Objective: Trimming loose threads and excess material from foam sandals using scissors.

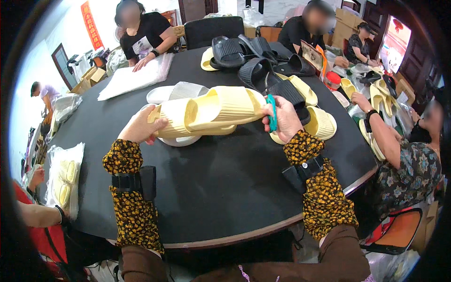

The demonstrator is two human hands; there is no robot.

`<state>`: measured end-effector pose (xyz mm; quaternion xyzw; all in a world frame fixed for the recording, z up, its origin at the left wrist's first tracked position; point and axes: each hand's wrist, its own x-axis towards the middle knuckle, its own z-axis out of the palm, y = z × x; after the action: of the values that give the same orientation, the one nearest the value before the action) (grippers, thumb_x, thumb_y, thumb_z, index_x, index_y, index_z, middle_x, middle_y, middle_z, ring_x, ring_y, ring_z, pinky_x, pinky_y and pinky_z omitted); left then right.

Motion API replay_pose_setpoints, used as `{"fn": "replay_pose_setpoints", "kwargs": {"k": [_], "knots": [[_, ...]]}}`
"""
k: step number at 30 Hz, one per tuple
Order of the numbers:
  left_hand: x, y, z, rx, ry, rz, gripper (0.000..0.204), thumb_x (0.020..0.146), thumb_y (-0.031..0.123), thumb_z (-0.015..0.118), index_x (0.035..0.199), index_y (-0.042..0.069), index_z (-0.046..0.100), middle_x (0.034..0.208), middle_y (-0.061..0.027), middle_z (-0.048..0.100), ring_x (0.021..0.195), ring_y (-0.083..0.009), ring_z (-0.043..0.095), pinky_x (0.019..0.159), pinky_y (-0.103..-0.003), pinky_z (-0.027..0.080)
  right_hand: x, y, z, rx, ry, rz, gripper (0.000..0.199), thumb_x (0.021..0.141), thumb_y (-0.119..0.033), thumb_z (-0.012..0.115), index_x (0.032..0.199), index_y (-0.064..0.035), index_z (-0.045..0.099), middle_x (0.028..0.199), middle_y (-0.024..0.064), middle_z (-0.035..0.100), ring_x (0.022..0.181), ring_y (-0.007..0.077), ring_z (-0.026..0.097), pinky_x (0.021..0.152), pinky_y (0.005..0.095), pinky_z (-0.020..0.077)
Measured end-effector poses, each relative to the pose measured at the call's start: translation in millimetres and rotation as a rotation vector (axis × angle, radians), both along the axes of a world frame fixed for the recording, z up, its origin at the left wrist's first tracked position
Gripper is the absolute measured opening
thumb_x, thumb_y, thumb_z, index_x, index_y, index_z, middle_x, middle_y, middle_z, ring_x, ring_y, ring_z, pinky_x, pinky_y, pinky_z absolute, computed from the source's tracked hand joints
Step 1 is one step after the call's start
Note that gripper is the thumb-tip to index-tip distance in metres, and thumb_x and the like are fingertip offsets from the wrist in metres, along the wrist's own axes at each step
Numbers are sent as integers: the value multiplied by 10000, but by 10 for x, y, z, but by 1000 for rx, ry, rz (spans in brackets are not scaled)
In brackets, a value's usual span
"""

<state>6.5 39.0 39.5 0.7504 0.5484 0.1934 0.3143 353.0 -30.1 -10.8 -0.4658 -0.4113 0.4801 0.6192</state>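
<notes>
The left hand [141, 128] closes its grip on the heel end of a pair of pale yellow slide sandals [206, 113], held above the black desk [225, 178]. The right hand [284, 120] pinches teal snips [272, 113] against their toe end; best done by steadying both sandals together.

My right hand [284, 120] covers most of the teal tool [272, 114], so its shape past my fingers [268, 111] is unclear. The white slippers [176, 94] beyond my left hand [140, 128] sit half hidden behind the yellow pair [206, 113].
</notes>
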Motion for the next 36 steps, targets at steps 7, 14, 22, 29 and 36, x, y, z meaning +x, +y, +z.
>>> {"fn": "replay_pose_setpoints", "kwargs": {"k": [7,14,22,29,36], "knots": [[-118,135,-119,-22,-444,129,487,896,247,517,1261,-59,414,814,-97,627,479,-118,566,350,-224,445,-86,-21,-27,17,152,90,312,757,-70,606,1034,-17,472,731,54,533,523,132,546,405,283,468],[-105,168,-101,-59,-960,80,442,846,117,495,1255,-41,439,1009,-120,612,672,-166,607,425,-279,455,-76,-27,-16,34,272,64,270,757,-120,650,964,-9,516,714,69,563,530,142,552,393,282,460],[-93,196,-59,-111,-1113,105,401,813,14,403,1206,-57,436,1056,-154,583,781,-245,622,520,-318,504,-297,-172,185,285,259,-128,407,819,-176,635,1130,19,459,750,87,569,536,122,533,410,241,433],[731,294,-110,-206,-1301,-34,449,852,12,416,1295,-15,344,1218,-200,483,1018,-324,547,745,-438,512,-336,-334,233,366,152,-123,401,826,-99,593,1179,-12,424,779,72,567,567,85,525,453,193,411],[1787,377,78,-255,-1366,-198,458,887,16,385,1324,-23,254,1247,-198,449,1093,-349,514,792,-490,508,-343,-325,281,385,167,-119,409,818,-94,616,1178,-20,436,775,56,572,559,81,524,454,188,409]]}}
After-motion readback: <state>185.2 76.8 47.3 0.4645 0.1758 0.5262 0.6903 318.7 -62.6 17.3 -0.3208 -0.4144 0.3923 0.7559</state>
